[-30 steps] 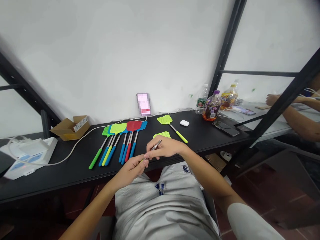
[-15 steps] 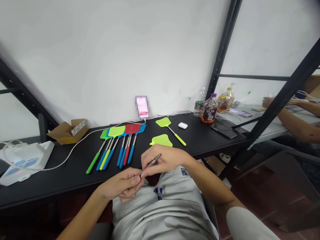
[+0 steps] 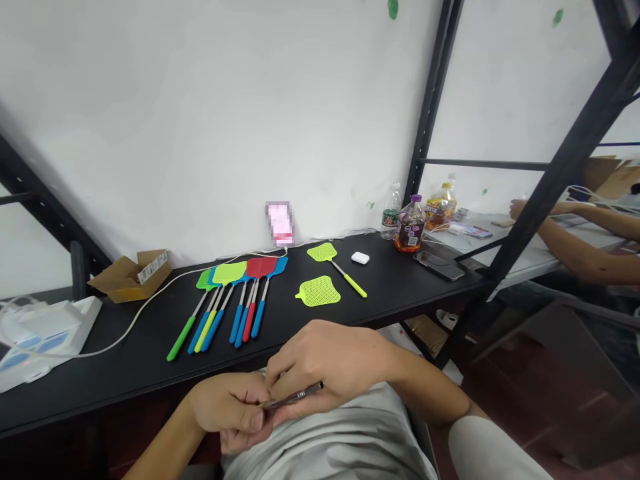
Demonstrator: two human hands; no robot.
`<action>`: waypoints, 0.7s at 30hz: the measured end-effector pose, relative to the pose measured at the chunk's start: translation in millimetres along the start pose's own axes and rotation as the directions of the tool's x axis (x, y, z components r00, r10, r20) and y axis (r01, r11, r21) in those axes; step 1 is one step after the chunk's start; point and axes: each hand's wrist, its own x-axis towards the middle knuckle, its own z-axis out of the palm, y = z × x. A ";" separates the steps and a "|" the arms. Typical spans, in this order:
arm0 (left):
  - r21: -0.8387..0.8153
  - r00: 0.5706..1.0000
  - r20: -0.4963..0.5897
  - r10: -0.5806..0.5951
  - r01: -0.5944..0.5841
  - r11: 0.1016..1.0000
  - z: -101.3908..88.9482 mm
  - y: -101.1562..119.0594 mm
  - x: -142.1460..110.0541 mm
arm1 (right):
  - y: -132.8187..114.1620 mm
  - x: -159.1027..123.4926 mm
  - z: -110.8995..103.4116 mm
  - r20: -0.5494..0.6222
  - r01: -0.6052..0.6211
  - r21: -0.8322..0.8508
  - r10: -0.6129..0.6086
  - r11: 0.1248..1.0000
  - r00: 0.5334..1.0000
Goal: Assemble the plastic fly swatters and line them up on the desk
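Metal rod (image 3: 295,398), one, slim, ringed near its free right end; held low, in front of the black table (image 3: 395,293). Left hand (image 3: 230,407): thumb pressed against curled fingers, pinching the rod's left end, where a sliver of yellow shows. Right hand (image 3: 327,363): fingers bent together, thumb lying along the rod. Yellow swatter head (image 3: 320,292), one, loose, flat on the table beyond the right hand, apart from the rod. Handling note, by judgement: a firm left pinch with a lighter right hold suits best; pressure along the rod's line, not sideways, as thin tube probably bends. Not determinable: most of the yellow part, covered by the left hand; the right fingertips, tucked away; the rod's joints, too small to read; the left forearm (image 3: 163,443), cut off below
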 end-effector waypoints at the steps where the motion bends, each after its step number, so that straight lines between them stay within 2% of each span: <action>1: 0.031 1.000 0.003 -0.015 0.015 0.999 0.6 1.2 -1.1 | -3.0 -0.1 -0.2 0.002 0.013 -0.014 -0.013 1.000 1.000; 4: 0.135 0.995 -0.083 0.057 -0.045 0.990 5.1 7.6 -4.9 | -2.4 -1.7 -1.8 -0.030 -0.010 -0.022 0.010 1.000 0.999; 5: 0.200 0.980 -0.164 0.116 -0.082 0.976 7.9 11.0 -6.3 | 0.9 -2.3 -3.0 -0.056 -0.034 -0.003 0.034 0.999 0.998; 6: 0.287 0.946 -0.268 0.185 -0.105 0.952 11.2 15.0 -7.6 | 5.5 -2.7 -4.4 -0.089 -0.056 0.032 0.059 0.998 0.994; 7: 0.391 0.887 -0.383 0.259 -0.098 0.915 14.9 19.3 -8.8 | 10.7 -2.9 -5.9 -0.127 -0.072 0.081 0.082 0.994 0.989; 8: 0.500 0.802 -0.496 0.333 -0.050 0.865 18.5 23.5 -9.7 | 16.0 -2.7 -7.5 -0.166 -0.080 0.140 0.103 0.987 0.981; 9: 0.588 0.714 -0.575 0.399 0.023 0.808 21.9 27.1 -10.1 | 21.0 -2.3 -8.9 -0.206 -0.083 0.202 0.126 0.976 0.970; 10: 0.655 0.645 -0.615 0.454 0.096 0.750 24.6 29.7 -9.9 | 25.2 -1.7 -10.0 -0.242 -0.089 0.259 0.154 0.962 0.958; 11: 0.706 0.596 -0.626 0.503 0.159 0.691 26.6 31.3 -9.0 | 28.5 -0.9 -10.7 -0.272 -0.098 0.306 0.186 0.947 0.944; 14: 0.821 0.505 -0.566 0.651 0.272 0.502 27.5 29.5 -3.6 | 33.1 2.1 -10.2 -0.326 -0.144 0.380 0.278 0.914 0.903; 18: 0.840 0.320 -0.411 0.853 0.498 0.218 19.8 21.8 5.5 | 37.8 8.2 -2.7 -0.355 -0.220 0.458 0.404 0.861 0.843; 20: 0.790 0.246 -0.368 0.897 0.592 0.161 14.2 19.9 8.9 | 43.0 12.5 3.2 -0.356 -0.255 0.540 0.492 0.802 0.795; 21: 0.772 0.223 -0.379 0.898 0.610 0.175 11.5 19.5 9.8 | 46.2 14.6 5.8 -0.352 -0.273 0.583 0.540 0.766 0.764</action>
